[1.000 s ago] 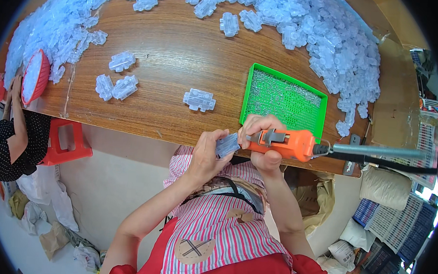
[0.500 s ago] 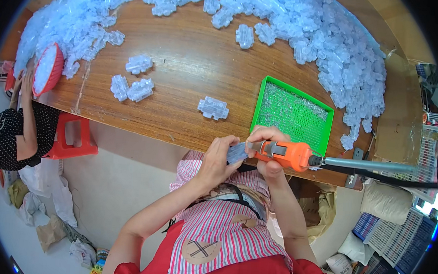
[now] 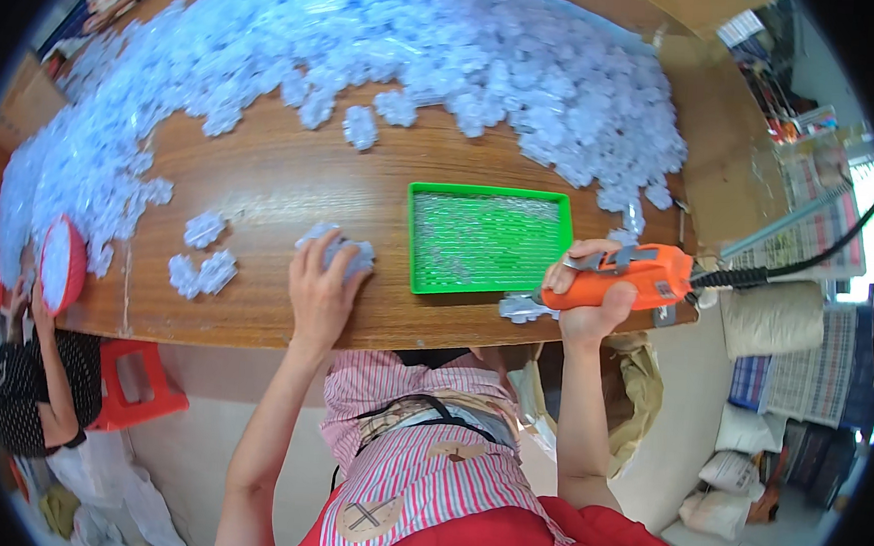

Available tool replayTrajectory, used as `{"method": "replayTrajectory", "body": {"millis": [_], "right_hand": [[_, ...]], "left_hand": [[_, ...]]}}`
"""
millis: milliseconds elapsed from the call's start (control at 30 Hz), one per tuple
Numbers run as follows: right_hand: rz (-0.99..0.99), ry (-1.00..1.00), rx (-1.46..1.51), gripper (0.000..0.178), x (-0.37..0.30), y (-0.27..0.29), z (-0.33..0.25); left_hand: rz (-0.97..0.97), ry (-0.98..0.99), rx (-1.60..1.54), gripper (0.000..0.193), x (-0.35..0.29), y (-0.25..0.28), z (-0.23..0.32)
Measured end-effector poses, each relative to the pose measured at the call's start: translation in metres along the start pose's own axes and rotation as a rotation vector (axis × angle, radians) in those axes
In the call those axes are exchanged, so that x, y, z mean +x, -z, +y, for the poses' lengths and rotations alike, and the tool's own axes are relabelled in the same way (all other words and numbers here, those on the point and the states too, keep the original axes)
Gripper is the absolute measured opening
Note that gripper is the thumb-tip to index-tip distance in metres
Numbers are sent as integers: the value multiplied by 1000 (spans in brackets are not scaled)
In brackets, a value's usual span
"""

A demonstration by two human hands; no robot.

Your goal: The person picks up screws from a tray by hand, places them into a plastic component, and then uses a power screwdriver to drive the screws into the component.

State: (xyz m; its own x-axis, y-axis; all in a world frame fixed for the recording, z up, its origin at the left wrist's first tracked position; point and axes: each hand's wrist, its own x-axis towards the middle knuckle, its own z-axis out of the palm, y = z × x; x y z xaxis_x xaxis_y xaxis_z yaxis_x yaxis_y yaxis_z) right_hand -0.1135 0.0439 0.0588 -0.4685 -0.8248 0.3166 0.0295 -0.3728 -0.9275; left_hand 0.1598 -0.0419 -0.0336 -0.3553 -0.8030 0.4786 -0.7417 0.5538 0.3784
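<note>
My left hand is over the table left of the green tray, its fingers curled round a clear plastic piece. The fingers hide part of it, so I cannot tell if more than one piece lies there. My right hand is wrapped round an orange electric screwdriver, held nearly level with its tip pointing left. Close to that tip, another clear plastic piece lies at the tray's near edge. The green ribbed tray holds many small metallic bits.
A large heap of clear plastic pieces curves round the table's far side. Several loose pieces lie at left. The screwdriver's black cable runs off right. At far left, another person's hand touches a red basket.
My hands have moved apart. The left has left the screwdriver tip and reached a piece on the table; the right has carried the screwdriver to the tray's near right corner. The view has shifted.
</note>
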Motion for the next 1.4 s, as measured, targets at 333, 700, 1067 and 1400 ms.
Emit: {"method": "replayTrajectory", "body": {"millis": [333, 700, 1067, 1400], "right_hand": [[40, 45, 69, 69, -2, 23, -3], [45, 26, 88, 70, -12, 21, -1], [-162, -120, 122, 82, -46, -32, 18], [-340, -174, 199, 81, -61, -60, 36]], "left_hand": [[-78, -379, -281, 33, 0, -43, 132], [-243, -336, -177, 42, -23, -59, 143], [-386, 38, -483, 57, -53, 12, 60], [-341, 43, -613, 64, -61, 2, 37]]}}
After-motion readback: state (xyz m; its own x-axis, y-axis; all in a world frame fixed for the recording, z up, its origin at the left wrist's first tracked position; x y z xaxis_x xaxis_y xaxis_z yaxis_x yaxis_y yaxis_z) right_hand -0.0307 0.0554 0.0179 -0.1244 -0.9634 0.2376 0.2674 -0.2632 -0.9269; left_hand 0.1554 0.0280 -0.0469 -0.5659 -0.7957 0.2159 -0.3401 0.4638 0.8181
